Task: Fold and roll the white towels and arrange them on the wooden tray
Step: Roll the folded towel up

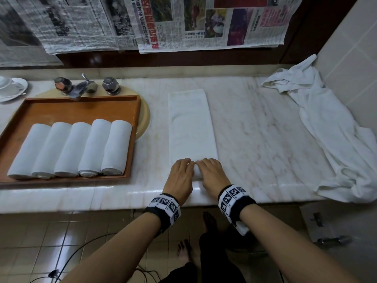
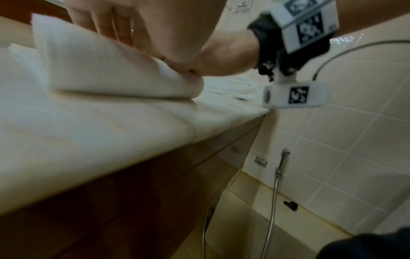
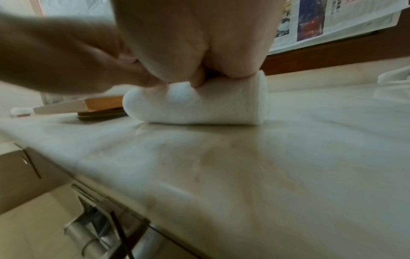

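Both hands, left hand (image 1: 180, 174) and right hand (image 1: 212, 173), curl their fingers (image 1: 184, 161) over the rolled near end of the long folded white towel (image 1: 190, 127); its flat length runs straight ahead of them across the bench (image 1: 255, 123).

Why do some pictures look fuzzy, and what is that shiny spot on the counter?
Head view: mostly sharp; the shiny spot is light glaring off the marble counter edge. Left wrist view: smeared, with the left hand and folded towel soft. Right wrist view: also blurry, the right hand too close to be sharp.
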The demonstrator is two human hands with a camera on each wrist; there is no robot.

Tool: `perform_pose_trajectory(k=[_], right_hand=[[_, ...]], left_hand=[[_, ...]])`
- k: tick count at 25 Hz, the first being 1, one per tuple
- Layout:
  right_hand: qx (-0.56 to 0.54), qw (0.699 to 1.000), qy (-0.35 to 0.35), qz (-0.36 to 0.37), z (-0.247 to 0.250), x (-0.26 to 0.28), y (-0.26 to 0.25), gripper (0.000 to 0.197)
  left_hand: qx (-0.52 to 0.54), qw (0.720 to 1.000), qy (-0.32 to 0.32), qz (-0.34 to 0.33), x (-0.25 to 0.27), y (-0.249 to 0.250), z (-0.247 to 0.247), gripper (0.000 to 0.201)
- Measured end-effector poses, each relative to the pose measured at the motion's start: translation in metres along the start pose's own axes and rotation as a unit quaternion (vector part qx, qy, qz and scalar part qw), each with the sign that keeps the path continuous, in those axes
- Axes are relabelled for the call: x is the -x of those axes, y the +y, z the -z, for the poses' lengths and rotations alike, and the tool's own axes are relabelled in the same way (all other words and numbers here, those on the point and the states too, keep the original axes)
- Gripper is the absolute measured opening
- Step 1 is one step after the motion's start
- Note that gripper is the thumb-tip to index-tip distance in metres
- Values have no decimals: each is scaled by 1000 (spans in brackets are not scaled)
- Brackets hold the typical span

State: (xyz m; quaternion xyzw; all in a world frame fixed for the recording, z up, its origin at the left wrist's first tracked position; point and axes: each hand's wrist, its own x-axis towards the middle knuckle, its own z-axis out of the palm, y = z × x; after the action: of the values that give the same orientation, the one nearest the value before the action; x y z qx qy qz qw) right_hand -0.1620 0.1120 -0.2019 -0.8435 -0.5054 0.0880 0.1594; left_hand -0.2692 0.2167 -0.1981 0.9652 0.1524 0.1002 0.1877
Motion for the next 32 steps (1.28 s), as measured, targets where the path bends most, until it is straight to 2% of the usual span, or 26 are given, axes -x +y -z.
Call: perform_pose_trajectory(k=[2, 3, 7, 10, 12, 15, 18, 20, 22, 25, 27, 29, 30, 32], right_hand=[[0, 998, -60, -16, 5, -2, -2, 50], [9, 998, -66, -22, 5, -1, -4, 51], [75, 996, 42, 5, -8, 19, -10, 55], [107, 994, 26, 17, -12, 26, -9, 62], [108, 994, 22, 17, -8, 16, -5, 56], [66, 998, -3, 14, 3, 3, -1, 57], [26, 999, -39, 20, 7, 4, 3, 58], [4, 999, -39, 7, 6, 8, 3, 55], [4, 1000, 0, 0, 2, 11, -2, 53], [72, 995, 73, 9, -14, 26, -10, 56], [90, 994, 59, 4, -20, 32, -14, 58], [96, 995, 37, -6, -21, 29, -14, 68], [95, 995, 34, -5, -19, 24, -13, 72], [65, 997, 32, -2, -13, 12, -8, 68]], left_hand=[[10, 1000, 28, -8, 13, 3, -6, 52], [11, 999, 31, -10, 17, 3, -8, 53], [10, 1000, -17, 9, 1, -9, -8, 45], [-11, 997, -66, 25, -16, -14, -3, 38], [-27, 995, -87, 32, -24, -9, 0, 38], [-20, 997, -50, 51, -20, -3, 3, 38], [-8, 1000, 24, -6, 0, -4, -5, 53], [16, 999, 34, -38, 12, -5, -11, 55], [12, 999, 15, -45, 15, -5, -11, 45], [27, 999, -35, -15, -1, -7, -3, 41], [11, 996, -93, 9, -19, -10, 4, 37], [-16, 990, -133, 31, -35, -11, 7, 32], [-28, 988, -143, 42, -40, -8, 9, 31], [-26, 991, -120, 49, -39, -2, 10, 33]])
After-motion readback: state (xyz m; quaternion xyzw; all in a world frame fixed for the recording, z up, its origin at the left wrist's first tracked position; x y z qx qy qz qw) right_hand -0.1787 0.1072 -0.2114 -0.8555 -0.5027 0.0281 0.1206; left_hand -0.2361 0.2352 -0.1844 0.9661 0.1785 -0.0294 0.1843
